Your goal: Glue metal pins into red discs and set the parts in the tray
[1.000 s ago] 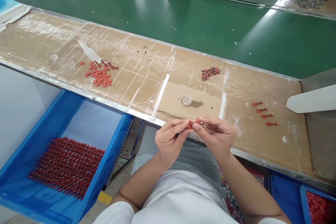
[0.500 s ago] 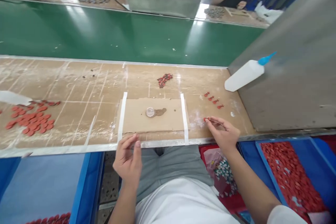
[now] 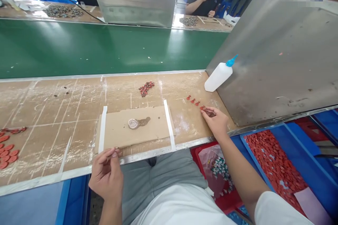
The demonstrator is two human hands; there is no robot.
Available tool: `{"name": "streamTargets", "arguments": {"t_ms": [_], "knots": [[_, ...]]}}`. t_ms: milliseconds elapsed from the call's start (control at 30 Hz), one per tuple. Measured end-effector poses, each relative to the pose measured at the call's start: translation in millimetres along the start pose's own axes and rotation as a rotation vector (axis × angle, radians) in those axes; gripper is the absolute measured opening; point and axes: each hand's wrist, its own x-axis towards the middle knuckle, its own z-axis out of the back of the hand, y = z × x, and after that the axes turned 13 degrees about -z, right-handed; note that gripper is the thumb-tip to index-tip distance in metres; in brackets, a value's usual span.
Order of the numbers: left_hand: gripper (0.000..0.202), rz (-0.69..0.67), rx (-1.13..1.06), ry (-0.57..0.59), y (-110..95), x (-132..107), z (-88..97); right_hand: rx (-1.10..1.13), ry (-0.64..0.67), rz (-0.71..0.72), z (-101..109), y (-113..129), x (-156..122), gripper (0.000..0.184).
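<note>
4 red tailed pieces [image 3: 195,101] lie in line, right hand [image 3: 215,123] touching one.

From here I see the right hand [image 3: 215,123] hemmed in ahead and to its right by the white glue bottle [image 3: 218,77] and the steel partition [image 3: 274,56]. I can pass the left hand [image 3: 107,177] over the cardboard sheet [image 3: 132,128] on the counter [image 3: 52,102], where only 1 small clear cup [image 3: 133,123] stands in the way before the green belt [image 3: 79,49].

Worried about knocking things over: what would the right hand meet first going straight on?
The end red part of the short row, right at the fingertips of the right hand; they may already touch.
</note>
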Motion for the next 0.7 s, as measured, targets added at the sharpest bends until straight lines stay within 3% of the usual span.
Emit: {"name": "streamTargets", "arguments": {"t_ms": [400, 700], "knots": [[0.014, -0.027, 0.028, 0.007, 4, 0, 1.2, 0.039, 0.024, 0.006, -16, 12, 19, 0.031], [0.015, -0.042, 0.022, 0.018, 3, 1, 0.2, 0.117, 0.011, -0.020, -16, 7, 12, 0.037]]}}
